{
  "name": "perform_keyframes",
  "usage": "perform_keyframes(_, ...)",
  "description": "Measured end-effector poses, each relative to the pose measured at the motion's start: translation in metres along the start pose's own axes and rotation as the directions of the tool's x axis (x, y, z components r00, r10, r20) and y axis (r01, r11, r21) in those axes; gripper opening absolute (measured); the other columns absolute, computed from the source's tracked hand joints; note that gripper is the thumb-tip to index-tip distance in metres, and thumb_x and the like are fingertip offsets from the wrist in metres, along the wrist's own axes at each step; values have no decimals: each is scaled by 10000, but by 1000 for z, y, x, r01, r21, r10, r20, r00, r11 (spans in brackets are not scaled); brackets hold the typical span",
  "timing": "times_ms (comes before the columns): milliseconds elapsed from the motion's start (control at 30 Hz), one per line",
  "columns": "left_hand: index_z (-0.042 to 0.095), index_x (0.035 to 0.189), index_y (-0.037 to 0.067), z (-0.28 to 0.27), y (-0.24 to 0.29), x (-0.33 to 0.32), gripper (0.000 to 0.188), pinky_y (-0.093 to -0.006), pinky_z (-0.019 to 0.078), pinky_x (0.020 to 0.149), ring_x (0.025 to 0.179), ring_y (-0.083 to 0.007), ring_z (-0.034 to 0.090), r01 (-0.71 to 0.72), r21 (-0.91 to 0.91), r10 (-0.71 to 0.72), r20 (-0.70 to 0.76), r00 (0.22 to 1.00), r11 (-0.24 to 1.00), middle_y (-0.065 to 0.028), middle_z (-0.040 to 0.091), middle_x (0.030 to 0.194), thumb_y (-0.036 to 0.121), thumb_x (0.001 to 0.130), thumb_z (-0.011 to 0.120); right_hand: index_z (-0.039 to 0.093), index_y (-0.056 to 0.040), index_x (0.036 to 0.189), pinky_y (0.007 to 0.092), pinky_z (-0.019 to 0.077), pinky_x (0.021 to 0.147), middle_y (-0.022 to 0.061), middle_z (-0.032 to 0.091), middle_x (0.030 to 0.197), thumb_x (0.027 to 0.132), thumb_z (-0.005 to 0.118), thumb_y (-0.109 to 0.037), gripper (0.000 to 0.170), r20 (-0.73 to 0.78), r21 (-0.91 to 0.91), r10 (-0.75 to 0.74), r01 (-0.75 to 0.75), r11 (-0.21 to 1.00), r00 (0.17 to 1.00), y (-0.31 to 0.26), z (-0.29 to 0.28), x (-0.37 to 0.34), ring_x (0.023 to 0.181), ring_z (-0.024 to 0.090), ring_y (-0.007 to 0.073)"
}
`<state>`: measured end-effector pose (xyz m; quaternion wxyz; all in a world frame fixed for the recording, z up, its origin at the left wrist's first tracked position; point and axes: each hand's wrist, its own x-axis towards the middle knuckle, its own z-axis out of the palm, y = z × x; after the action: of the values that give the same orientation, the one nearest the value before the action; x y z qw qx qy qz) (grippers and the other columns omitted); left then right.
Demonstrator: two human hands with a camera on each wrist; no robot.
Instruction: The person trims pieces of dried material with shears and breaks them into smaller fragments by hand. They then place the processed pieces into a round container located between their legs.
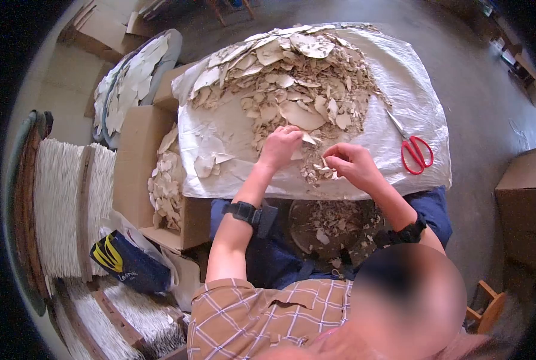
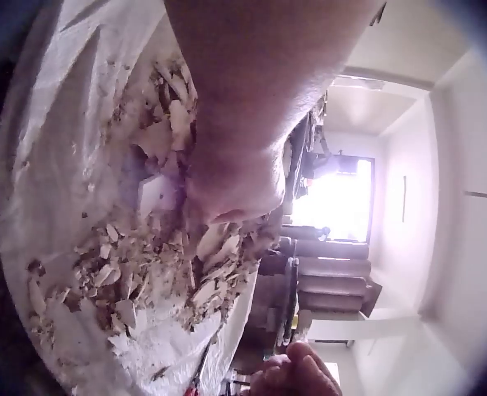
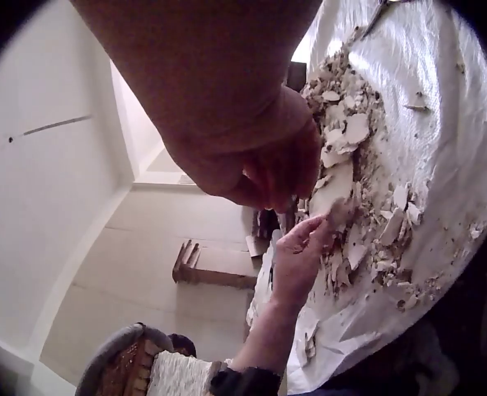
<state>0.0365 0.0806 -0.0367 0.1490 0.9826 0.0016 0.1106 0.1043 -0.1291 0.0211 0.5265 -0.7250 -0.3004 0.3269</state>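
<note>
A heap of pale, dry, flaky pieces lies on a white sheet. The left hand is at the heap's near edge, pinching a pale flake; the right wrist view shows this left hand with the flake at its fingertips. To its right, the right hand has curled fingers and pinches a small thin sliver above loose crumbs. In the left wrist view, the left hand hides its own fingertips, and the right hand appears at the bottom.
Red-handled scissors lie at the sheet's right side. A cardboard box of flakes stands left, beside stacked white sheets and a dark blue bag. Below, between the knees, is a round container with scraps. Another box stands right.
</note>
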Motion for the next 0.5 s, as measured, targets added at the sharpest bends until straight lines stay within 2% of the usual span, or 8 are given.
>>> perform_keyframes(67,597,862,83,4,-4,2,124,-316,461,722,818,-266,565,39,-192,-66,-139,988,981,-67,598,883,139,780,522,608,-4,850,230,433,533,39,586,666,766,560,-152,177,-37,-5,-11,11,1000,999,4,0,3,571,528,90)
perform_keyframes(133,569,857,42,2,-2,6,136,-299,486,640,728,-244,606,130,-258,-171,-142,975,957,-73,610,845,152,830,494,614,-15,838,257,438,558,74,602,663,749,561,-174,189,-71,-11,-21,20,1000,997,7,2,8,586,552,126)
perform_keyframes(167,548,885,23,1,-2,7,159,-286,493,604,710,-223,614,274,-618,-342,10,940,737,-77,607,845,159,853,472,606,-13,862,265,442,566,83,605,681,751,560,-178,204,-125,7,-12,13,1000,992,9,5,11,593,556,136)
perform_keyframes(200,527,914,4,-5,2,10,184,-272,500,569,691,-202,623,390,-843,-428,218,877,369,-82,604,845,167,876,450,597,-10,887,273,445,573,93,609,699,752,559,-182,221,-180,26,-2,7,1000,984,10,7,13,600,559,146)
perform_keyframes(233,484,970,-18,-14,10,12,218,-253,508,552,699,-177,623,385,-898,-357,295,886,215,-94,588,844,176,899,413,575,-2,932,278,448,570,99,603,705,764,554,-184,249,-212,36,5,2,999,977,12,7,16,601,558,143)
perform_keyframes(333,465,996,-26,-29,31,15,223,-259,513,574,702,-196,625,405,-910,-180,385,905,90,-101,580,856,167,899,411,564,14,939,272,446,556,97,595,697,782,551,-194,261,-275,124,61,-27,992,959,12,7,23,600,556,136)
perform_keyframes(367,460,1003,-27,-34,38,16,225,-256,510,591,694,-186,617,420,-901,-145,404,903,111,-92,571,857,166,899,412,562,27,920,256,435,509,80,584,670,793,555,-207,266,-280,202,72,-14,979,957,10,7,23,556,543,118)
perform_keyframes(500,458,1002,-33,-36,48,16,217,-257,503,628,693,-157,595,342,-938,-116,334,935,60,-79,561,833,149,883,450,561,33,900,241,415,440,60,570,639,786,565,-168,231,-255,419,79,37,907,964,13,6,22,468,509,94)
